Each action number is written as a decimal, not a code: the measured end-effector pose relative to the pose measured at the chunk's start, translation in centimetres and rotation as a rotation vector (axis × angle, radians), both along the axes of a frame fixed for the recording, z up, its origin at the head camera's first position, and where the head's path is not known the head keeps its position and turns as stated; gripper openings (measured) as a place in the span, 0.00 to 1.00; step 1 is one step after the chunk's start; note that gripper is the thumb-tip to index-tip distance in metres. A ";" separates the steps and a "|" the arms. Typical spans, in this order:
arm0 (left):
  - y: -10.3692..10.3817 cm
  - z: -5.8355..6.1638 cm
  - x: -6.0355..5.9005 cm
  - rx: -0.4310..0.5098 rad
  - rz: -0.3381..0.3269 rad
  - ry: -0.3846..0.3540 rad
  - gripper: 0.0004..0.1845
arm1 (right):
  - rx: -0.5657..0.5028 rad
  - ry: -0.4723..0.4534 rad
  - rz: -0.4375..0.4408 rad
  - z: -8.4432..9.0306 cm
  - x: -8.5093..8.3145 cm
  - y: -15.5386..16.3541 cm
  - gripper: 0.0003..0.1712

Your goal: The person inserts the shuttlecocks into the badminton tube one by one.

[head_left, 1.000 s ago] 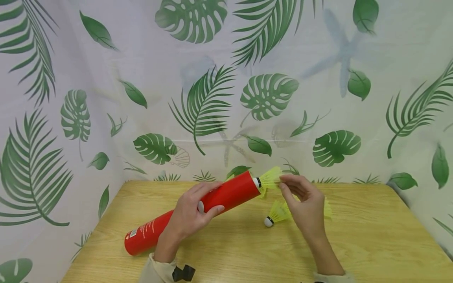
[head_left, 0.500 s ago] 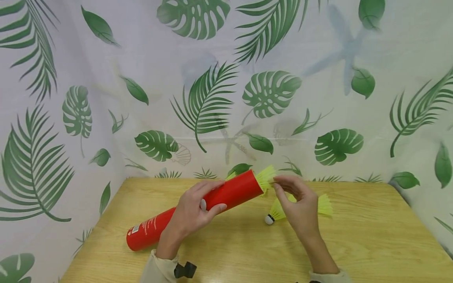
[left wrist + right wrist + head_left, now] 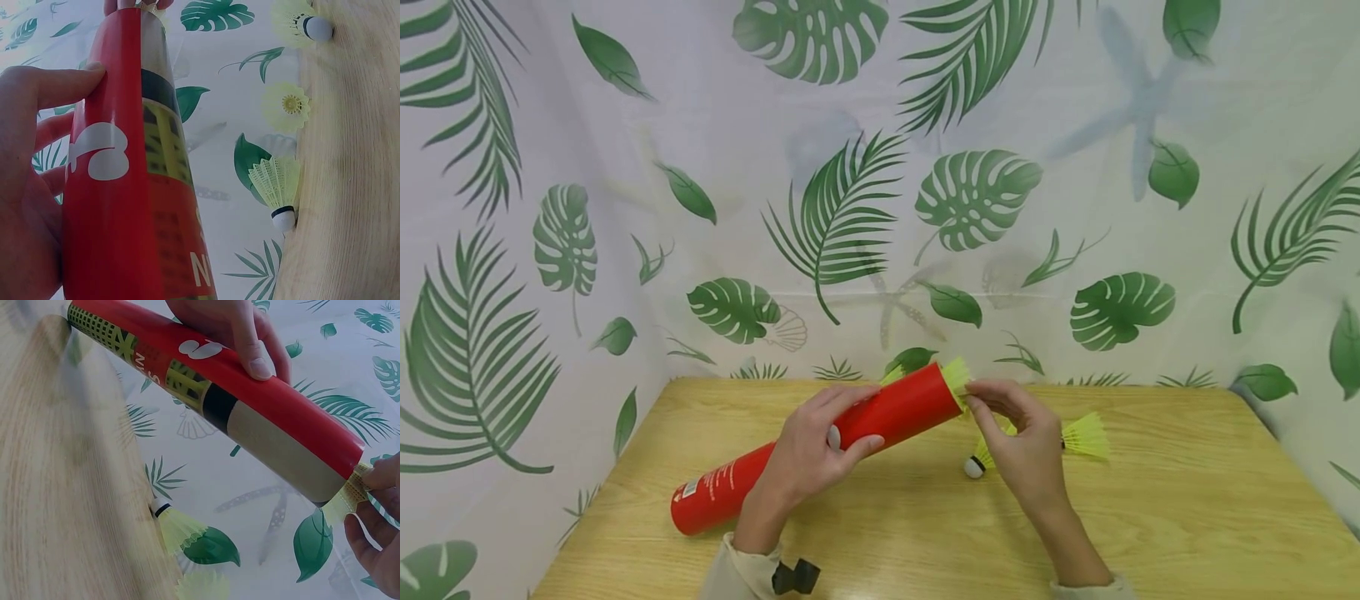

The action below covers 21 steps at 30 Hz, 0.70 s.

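My left hand (image 3: pixel 808 446) grips a long red shuttlecock tube (image 3: pixel 902 407) around its middle. The tube is tilted, its mouth raised toward the upper right and its lower end over the left of the table. At the mouth, my right hand (image 3: pixel 1024 437) pinches the skirt edge of a yellow shuttlecock (image 3: pixel 956 377) between thumb and fingers. Only the skirt's rim sticks out; the cork is hidden inside. The right wrist view shows that same skirt (image 3: pixel 349 495) at the opening, and the tube's printed side (image 3: pixel 187 381) with yellow, black and grey bands.
On the wooden table (image 3: pixel 880 533) lie a shuttlecock with a white cork (image 3: pixel 974 467) and another (image 3: pixel 1086 436) beyond the right hand. One more yellow skirt (image 3: pixel 891 375) peeks out behind the tube. A leaf-printed cloth (image 3: pixel 850 233) hangs along the table's back and left.
The shuttlecock has slid from its cork at the tube's mouth to almost fully inside, my right hand moving left with it. The left hand keeps its grip on the tube.
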<state>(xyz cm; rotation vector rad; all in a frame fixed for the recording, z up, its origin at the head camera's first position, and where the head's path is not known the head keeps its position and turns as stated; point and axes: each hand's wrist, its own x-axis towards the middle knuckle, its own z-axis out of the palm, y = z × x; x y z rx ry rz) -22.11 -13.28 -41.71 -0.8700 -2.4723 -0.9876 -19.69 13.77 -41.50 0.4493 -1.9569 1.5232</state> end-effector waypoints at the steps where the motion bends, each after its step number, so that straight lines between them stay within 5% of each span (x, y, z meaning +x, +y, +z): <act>1: 0.0 0.0 0.0 0.001 -0.001 0.000 0.29 | -0.004 0.001 0.001 0.1 0.1 -0.1 0.11; 21: 0.1 0.0 0.1 -0.005 -0.017 -0.001 0.29 | -0.083 -0.061 0.111 0.2 0.3 -0.5 0.11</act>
